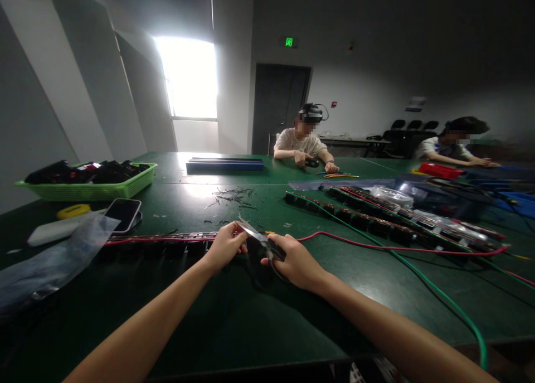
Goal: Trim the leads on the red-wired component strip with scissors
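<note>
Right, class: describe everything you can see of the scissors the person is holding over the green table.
The metal-bladed scissors look small, with grey, shiny blades and dark handles. The blades point up and to the left, and seem slightly parted near a red wire. The right hand wraps the handles in its grip, hiding most of them; the left hand pinches at the blade tips, where the wire meets a long dark strip of components. The scissors sit just above the green table, not resting on it.
</note>
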`<state>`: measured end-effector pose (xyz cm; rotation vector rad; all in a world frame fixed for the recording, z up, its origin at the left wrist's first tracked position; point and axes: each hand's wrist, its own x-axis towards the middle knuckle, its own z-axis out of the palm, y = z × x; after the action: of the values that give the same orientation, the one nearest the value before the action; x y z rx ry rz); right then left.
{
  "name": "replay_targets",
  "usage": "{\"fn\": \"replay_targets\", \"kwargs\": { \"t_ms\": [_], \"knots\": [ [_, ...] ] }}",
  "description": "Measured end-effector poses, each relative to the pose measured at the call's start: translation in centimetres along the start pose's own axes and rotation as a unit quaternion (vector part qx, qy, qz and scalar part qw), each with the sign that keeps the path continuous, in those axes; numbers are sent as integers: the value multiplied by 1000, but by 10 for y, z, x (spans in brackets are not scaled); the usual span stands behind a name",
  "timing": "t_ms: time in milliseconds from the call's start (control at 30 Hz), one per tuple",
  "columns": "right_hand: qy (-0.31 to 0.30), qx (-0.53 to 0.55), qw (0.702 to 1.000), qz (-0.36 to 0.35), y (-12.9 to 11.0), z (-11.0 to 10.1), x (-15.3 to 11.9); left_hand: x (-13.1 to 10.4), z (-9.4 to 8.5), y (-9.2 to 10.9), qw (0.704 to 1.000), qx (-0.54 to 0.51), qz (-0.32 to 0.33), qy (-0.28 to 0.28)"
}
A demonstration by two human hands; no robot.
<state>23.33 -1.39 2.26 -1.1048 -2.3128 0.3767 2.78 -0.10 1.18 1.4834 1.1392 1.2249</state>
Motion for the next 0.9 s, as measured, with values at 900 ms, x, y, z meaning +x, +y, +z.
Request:
{"fn": "replay_targets", "kwargs": {
  "t_ms": [900],
  "knots": [
    [47, 20, 998, 42, 8, -12, 4, 0, 2, 0, 1000, 27, -1, 2]
  ]
}}
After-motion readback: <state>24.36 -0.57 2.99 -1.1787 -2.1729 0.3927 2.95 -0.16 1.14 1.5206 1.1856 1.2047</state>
